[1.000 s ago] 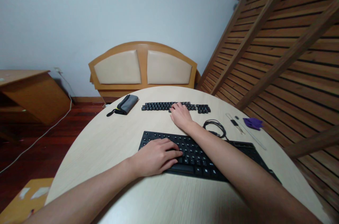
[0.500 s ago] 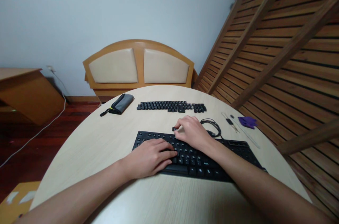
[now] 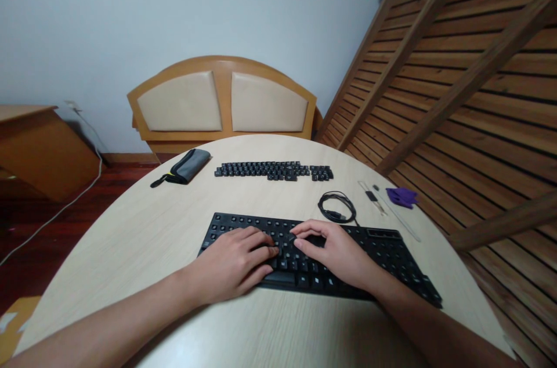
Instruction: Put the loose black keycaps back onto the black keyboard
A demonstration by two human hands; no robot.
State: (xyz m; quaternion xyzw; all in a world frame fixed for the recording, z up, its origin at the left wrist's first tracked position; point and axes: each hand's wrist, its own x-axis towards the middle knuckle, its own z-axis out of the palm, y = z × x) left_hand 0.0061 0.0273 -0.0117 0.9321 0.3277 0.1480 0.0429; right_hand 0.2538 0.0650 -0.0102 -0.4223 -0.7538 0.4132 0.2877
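Observation:
A black keyboard (image 3: 391,252) lies on the table in front of me; many of its positions show small bare switch stems, while keycaps sit on its lower rows. My left hand (image 3: 237,263) rests over the left half, fingers stretched out on the keys. Over the middle of the keyboard, my right hand (image 3: 331,246) pinches a small black keycap (image 3: 292,237) between thumb and fingers, close above the upper rows. Whether the keycap touches the keyboard I cannot tell. Beyond the keyboard, loose black keycaps (image 3: 261,169) are laid out in rows.
The keyboard's cable (image 3: 337,207) is coiled behind it. To the right lie a wire keycap puller (image 3: 372,196), a thin white stick (image 3: 398,214) and a purple cloth (image 3: 402,197). A grey pouch (image 3: 189,167) is at the far left of the round table (image 3: 143,228).
My right hand has come down and nearer with the keycap, from behind the keyboard's back edge to over its keys. My left hand stays on the keys. The view has shifted slightly.

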